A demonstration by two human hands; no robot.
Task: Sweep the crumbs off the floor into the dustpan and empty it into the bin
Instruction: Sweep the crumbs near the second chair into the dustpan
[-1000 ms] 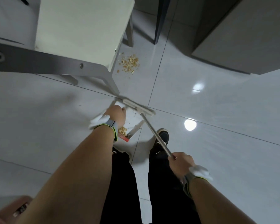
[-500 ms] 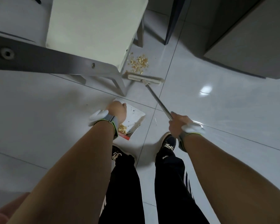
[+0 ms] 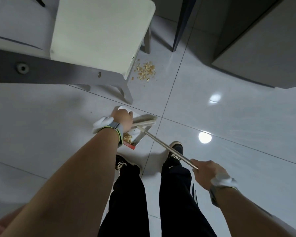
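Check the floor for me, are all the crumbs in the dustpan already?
No, a pile of crumbs lies beside the chair.

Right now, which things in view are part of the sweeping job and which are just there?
Job: broom, dustpan, crumb pile on the floor, crumbs in the pan, left hand, right hand.
Just there: chair, cabinet, shoes.

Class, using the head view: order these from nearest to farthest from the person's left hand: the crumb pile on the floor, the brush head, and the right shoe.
From the left hand:
1. Brush head, right beside the hand, over the dustpan.
2. Right shoe, below and to the right, under the broom handle.
3. Crumb pile on the floor, farthest, up by the chair leg.
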